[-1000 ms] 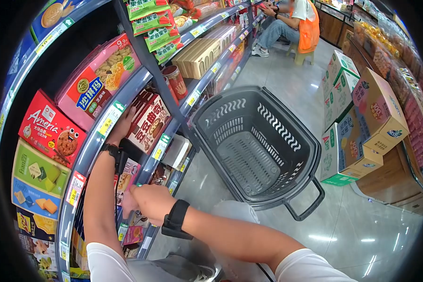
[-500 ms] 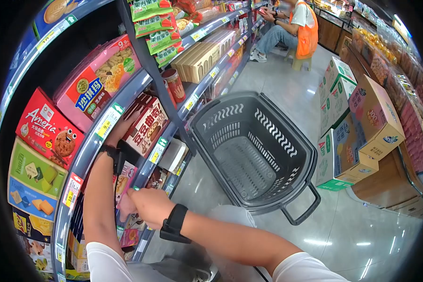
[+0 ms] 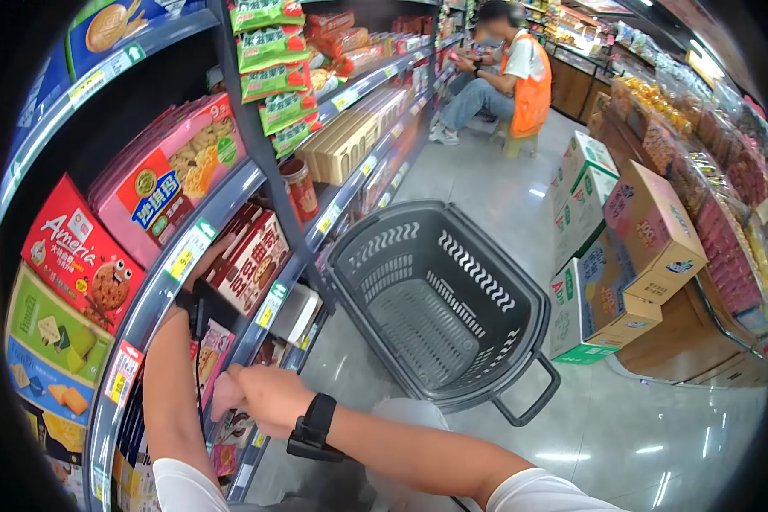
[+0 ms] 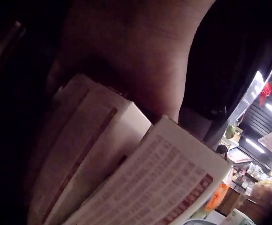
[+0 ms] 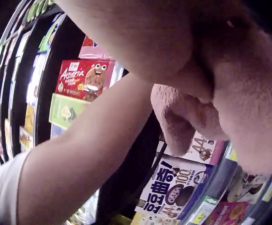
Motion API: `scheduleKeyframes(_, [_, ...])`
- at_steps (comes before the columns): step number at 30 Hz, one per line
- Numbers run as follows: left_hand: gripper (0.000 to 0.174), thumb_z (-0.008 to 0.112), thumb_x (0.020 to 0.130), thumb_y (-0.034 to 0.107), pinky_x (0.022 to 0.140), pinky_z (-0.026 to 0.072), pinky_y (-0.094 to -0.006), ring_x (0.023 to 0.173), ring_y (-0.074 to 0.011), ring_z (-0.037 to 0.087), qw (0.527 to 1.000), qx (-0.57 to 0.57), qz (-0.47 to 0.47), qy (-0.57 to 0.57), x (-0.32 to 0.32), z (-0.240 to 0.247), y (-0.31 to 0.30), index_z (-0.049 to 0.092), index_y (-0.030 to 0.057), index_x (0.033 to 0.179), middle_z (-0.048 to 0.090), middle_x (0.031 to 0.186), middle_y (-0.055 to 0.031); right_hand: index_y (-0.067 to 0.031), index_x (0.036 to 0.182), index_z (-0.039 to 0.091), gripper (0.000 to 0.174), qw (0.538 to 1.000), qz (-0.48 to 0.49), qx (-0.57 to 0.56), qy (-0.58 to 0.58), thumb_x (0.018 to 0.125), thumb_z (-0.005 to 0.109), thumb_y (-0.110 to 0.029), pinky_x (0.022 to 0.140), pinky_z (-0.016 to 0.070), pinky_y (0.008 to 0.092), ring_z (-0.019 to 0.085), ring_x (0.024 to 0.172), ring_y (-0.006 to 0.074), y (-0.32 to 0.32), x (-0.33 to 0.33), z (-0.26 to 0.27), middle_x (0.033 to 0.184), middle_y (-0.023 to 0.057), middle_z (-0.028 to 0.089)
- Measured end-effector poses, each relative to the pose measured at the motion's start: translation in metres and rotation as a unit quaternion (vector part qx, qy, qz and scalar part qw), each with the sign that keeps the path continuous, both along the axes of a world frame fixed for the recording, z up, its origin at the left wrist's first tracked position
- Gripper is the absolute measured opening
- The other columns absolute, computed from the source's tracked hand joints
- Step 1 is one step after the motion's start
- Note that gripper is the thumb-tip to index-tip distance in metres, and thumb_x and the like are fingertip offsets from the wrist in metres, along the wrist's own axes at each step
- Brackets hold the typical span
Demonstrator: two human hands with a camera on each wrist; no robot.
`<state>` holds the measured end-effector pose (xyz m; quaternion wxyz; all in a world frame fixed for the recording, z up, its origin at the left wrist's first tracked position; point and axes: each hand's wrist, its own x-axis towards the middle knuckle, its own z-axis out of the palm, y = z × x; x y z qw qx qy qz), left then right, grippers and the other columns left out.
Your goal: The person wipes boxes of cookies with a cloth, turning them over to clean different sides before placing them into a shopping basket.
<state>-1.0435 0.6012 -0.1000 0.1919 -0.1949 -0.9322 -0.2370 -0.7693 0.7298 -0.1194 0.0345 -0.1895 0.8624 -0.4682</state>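
My left hand (image 3: 206, 271) reaches into the dark shelf beside a row of red and white cookie boxes (image 3: 249, 271). In the left wrist view, that hand (image 4: 131, 61) lies right against the tops of white printed boxes (image 4: 159, 173), its fingertips hidden behind them. My right hand (image 3: 273, 397), fingers curled, is just outside the lower shelf. It grips a pink fuzzy plush thing (image 5: 173, 110), whose whole shape cannot be made out. Below it in the right wrist view stands a white and purple cookie box (image 5: 173, 187).
A black shopping basket (image 3: 525, 320) stands on the floor to the right. Cartons (image 3: 648, 230) are stacked beyond it. A person in an orange vest (image 3: 529, 85) sits farther down the aisle. Red Ameria (image 3: 85, 256) and pink snack boxes (image 3: 179, 171) fill the left shelf.
My left hand has gone deeper into the shelf behind the cookie boxes. The right hand keeps its place by the lower shelf. The head view has tilted up slightly and shifted right.
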Motion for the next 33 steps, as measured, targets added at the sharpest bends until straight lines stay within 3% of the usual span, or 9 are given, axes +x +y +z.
scheduleKeyframes(4, [0.060, 0.070, 0.094, 0.049, 0.108, 0.0438, -0.0426, 0.126, -0.0354, 0.059, 1.000, 0.007, 0.000, -0.019, -0.003, 0.002, 0.001, 0.062, 0.0057, 0.135, 0.065, 0.133, -0.0186, 0.0028, 0.129, 0.061, 0.040, 0.989, -0.073, -0.121, -0.041, 0.092, 0.057, -0.010, 0.091, 0.0546, 0.0439, 0.069, 0.108, 0.0387, -0.001, -0.025, 0.007, 0.109, 0.0208, 0.073])
scheduleKeyframes(5, [0.060, 0.070, 0.094, 0.049, 0.108, 0.0438, -0.0426, 0.126, -0.0353, 0.059, 1.000, 0.008, -0.002, -0.022, -0.004, 0.002, 0.002, 0.062, 0.0056, 0.135, 0.065, 0.133, -0.0186, 0.0042, 0.124, 0.066, 0.038, 0.979, 0.003, -0.189, -0.078, 0.091, 0.056, -0.010, 0.094, 0.0535, 0.0417, 0.069, 0.110, 0.0370, 0.014, -0.029, 0.024, 0.111, 0.0235, 0.072])
scheduleKeyframes(8, [0.061, 0.070, 0.093, 0.049, 0.108, 0.0438, -0.0426, 0.126, -0.0352, 0.059, 0.999, 0.008, -0.002, -0.031, -0.006, -0.002, 0.004, 0.062, 0.0056, 0.135, 0.065, 0.133, -0.0185, 0.0048, 0.113, 0.071, 0.033, 0.888, -0.076, -0.451, -0.042, 0.088, 0.060, -0.014, 0.093, 0.0529, 0.0421, 0.070, 0.109, 0.0340, -0.003, -0.081, -0.014, 0.111, 0.0250, 0.072])
scheduleKeyframes(10, [0.061, 0.070, 0.093, 0.049, 0.108, 0.0439, -0.0426, 0.126, -0.0351, 0.059, 0.999, 0.006, -0.002, -0.033, -0.005, -0.001, 0.005, 0.062, 0.0055, 0.134, 0.065, 0.132, -0.0184, 0.0072, 0.113, 0.070, 0.037, 0.868, -0.196, -0.445, -0.098, 0.087, 0.063, -0.018, 0.093, 0.0526, 0.0420, 0.070, 0.110, 0.0324, -0.013, -0.128, -0.048, 0.111, 0.0279, 0.071])
scheduleKeyframes(11, [0.061, 0.070, 0.093, 0.049, 0.108, 0.0439, -0.0426, 0.126, -0.0350, 0.059, 0.999, 0.005, -0.004, -0.031, -0.005, 0.001, 0.004, 0.062, 0.0055, 0.134, 0.065, 0.132, -0.0184, 0.0112, 0.116, 0.065, 0.044, 0.860, -0.191, -0.440, -0.176, 0.089, 0.065, -0.023, 0.093, 0.0528, 0.0420, 0.069, 0.110, 0.0367, -0.014, -0.153, -0.065, 0.111, 0.0306, 0.070])
scheduleKeyframes(14, [0.061, 0.071, 0.093, 0.049, 0.108, 0.0440, -0.0426, 0.126, -0.0348, 0.059, 1.000, 0.003, -0.004, -0.029, -0.008, 0.002, 0.001, 0.062, 0.0054, 0.134, 0.065, 0.132, -0.0183, 0.0060, 0.118, 0.061, 0.036, 0.847, -0.293, -0.428, -0.121, 0.086, 0.063, -0.011, 0.089, 0.0511, 0.0359, 0.065, 0.102, 0.0240, -0.029, -0.179, -0.085, 0.110, 0.0160, 0.068])
scheduleKeyframes(24, [0.061, 0.072, 0.092, 0.049, 0.108, 0.0442, -0.0426, 0.125, -0.0343, 0.059, 0.999, 0.002, 0.006, -0.033, 0.004, 0.005, -0.005, 0.062, 0.0052, 0.134, 0.066, 0.131, -0.0181, 0.0111, 0.118, 0.055, 0.044, 0.870, -0.334, -0.349, -0.098, 0.084, 0.064, -0.016, 0.092, 0.0520, 0.0384, 0.068, 0.106, 0.0322, -0.031, -0.151, -0.066, 0.111, 0.0259, 0.068])
scheduleKeyframes(31, [0.062, 0.072, 0.091, 0.049, 0.107, 0.0443, -0.0426, 0.125, -0.0339, 0.059, 0.998, 0.021, 0.021, -0.062, 0.008, 0.004, -0.003, 0.063, 0.0050, 0.133, 0.066, 0.131, -0.0179, 0.0057, 0.112, 0.064, 0.035, 0.868, -0.260, -0.414, -0.082, 0.081, 0.064, -0.011, 0.085, 0.0518, 0.0349, 0.067, 0.096, 0.0245, -0.022, -0.149, -0.065, 0.102, 0.0158, 0.070])
scheduleKeyframes(33, [0.051, 0.063, 0.098, 0.047, 0.102, 0.0476, -0.0429, 0.116, -0.0372, 0.063, 1.000, -0.011, 0.023, 0.009, 0.026, 0.006, 0.002, 0.067, 0.0045, 0.125, 0.069, 0.124, -0.0191, 0.0039, 0.114, 0.064, 0.034, 0.878, -0.206, -0.424, -0.082, 0.082, 0.062, -0.007, 0.084, 0.0519, 0.0338, 0.066, 0.096, 0.0210, -0.018, -0.152, -0.072, 0.103, 0.0132, 0.070])
